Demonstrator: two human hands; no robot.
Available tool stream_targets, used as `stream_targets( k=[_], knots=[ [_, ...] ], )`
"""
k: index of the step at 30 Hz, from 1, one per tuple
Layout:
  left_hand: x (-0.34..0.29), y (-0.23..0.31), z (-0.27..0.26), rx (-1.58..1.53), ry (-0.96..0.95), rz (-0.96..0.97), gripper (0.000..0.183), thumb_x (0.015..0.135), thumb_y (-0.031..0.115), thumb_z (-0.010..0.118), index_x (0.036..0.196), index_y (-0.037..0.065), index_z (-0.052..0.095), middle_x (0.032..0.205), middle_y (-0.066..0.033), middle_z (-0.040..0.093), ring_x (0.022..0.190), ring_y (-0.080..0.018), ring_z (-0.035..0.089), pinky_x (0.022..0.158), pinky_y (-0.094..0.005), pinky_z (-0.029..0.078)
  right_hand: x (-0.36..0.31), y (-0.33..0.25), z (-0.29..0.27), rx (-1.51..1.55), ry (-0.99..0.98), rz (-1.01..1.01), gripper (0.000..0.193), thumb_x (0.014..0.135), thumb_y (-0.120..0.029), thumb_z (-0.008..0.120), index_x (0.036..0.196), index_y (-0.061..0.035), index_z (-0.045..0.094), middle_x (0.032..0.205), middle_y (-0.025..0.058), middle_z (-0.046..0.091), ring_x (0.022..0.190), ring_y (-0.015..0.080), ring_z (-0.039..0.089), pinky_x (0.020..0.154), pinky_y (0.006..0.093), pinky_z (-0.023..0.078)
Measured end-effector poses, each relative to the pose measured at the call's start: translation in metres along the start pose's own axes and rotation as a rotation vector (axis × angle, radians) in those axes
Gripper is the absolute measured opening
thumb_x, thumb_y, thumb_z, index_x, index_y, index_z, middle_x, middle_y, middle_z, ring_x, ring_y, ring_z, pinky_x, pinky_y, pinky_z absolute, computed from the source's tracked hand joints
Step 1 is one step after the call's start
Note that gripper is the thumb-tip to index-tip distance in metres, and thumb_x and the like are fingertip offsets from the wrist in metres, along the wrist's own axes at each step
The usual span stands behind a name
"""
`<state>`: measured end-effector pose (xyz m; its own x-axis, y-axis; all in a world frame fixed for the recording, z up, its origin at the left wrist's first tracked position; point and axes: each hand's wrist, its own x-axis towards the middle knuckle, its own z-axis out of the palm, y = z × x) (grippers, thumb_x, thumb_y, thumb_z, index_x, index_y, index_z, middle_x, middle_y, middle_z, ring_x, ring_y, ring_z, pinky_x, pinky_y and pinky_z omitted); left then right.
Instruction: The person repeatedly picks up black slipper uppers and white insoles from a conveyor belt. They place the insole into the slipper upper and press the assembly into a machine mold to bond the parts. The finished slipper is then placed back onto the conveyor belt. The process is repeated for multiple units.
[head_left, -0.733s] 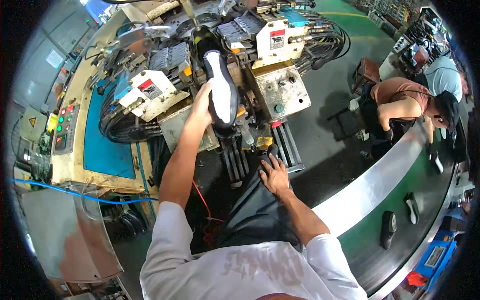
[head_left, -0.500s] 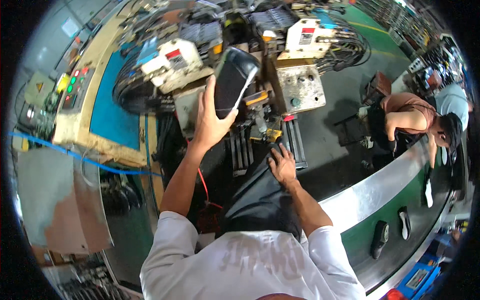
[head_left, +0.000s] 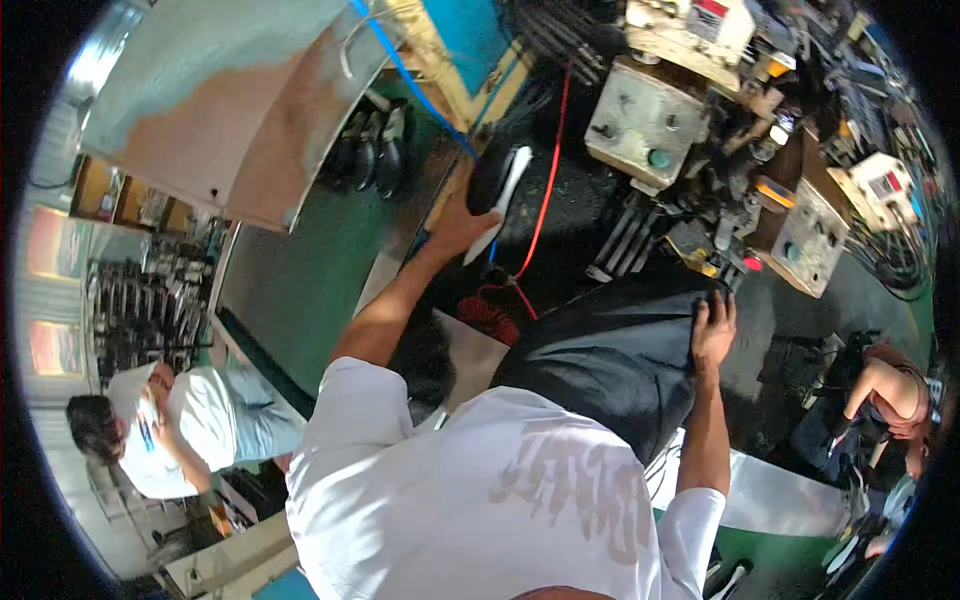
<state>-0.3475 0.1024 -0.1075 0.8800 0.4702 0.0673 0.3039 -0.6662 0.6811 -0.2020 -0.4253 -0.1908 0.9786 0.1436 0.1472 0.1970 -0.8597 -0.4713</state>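
My left hand [head_left: 465, 228] is closed around a black shoe [head_left: 487, 182] with a white strip along its edge. The shoe is tilted on its side beyond my fingers, and part of it blends into the dark floor behind. On my black-trousered knee lies my right hand [head_left: 714, 328], fingers stretched out and holding nothing. A machine's metal control box [head_left: 645, 120] with a green button stands just beyond that knee.
A red cord [head_left: 553, 165] hangs beside the shoe. Several black shoes [head_left: 375, 150] stand on the green conveyor [head_left: 290, 290] at left, near a large worn metal panel [head_left: 220, 120]. A blue hose [head_left: 405, 70] crosses above. One person [head_left: 185, 425] is at left, another [head_left: 890, 390] at far right.
My view has turned left. My left hand has carried the shoe away from the machine toward the conveyor side. My right hand still rests on my knee.
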Motion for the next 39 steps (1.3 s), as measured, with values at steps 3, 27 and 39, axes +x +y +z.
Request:
stream_targets(
  k=[3,27,39],
  knots=[
    [-0.026,-0.110,-0.048,0.053,0.008,-0.262,0.123,0.079,0.038,0.089,0.171,0.012,0.012,0.165,-0.0343,0.034,0.141,-0.0521,0.052,0.116,-0.0503,0.045,0.001,0.004,0.011,-0.005,0.037,-0.076,0.050,0.103,-0.035,0.063,0.142,-0.0051,0.066,0.158,0.0280,0.050,0.140,0.0474,0.052,0.118,0.0544,0.040],
    [-0.100,-0.318,-0.175,0.929,-0.187,-0.732,0.099,0.100,0.002,0.062,0.171,0.042,0.007,0.164,-0.0259,0.040,0.134,-0.0418,0.061,0.106,-0.0486,0.055,-0.001,0.000,0.007,-0.131,-0.062,-0.068,0.048,0.104,-0.034,0.064,0.144,-0.0068,0.064,0.155,0.0244,0.054,0.143,0.0424,0.051,0.119,0.0500,0.042],
    [0.028,-0.243,-0.015,0.542,-0.372,0.248,0.040,0.107,0.029,0.059,0.137,0.007,0.069,0.123,-0.0167,0.072,0.110,-0.0375,0.069,0.097,-0.0471,0.053,-0.082,-0.013,-0.025,0.149,0.038,0.067,0.058,0.103,-0.038,0.064,0.140,0.0063,0.060,0.148,0.0305,0.057,0.137,0.0448,0.056,0.116,0.0469,0.046]
  ],
)
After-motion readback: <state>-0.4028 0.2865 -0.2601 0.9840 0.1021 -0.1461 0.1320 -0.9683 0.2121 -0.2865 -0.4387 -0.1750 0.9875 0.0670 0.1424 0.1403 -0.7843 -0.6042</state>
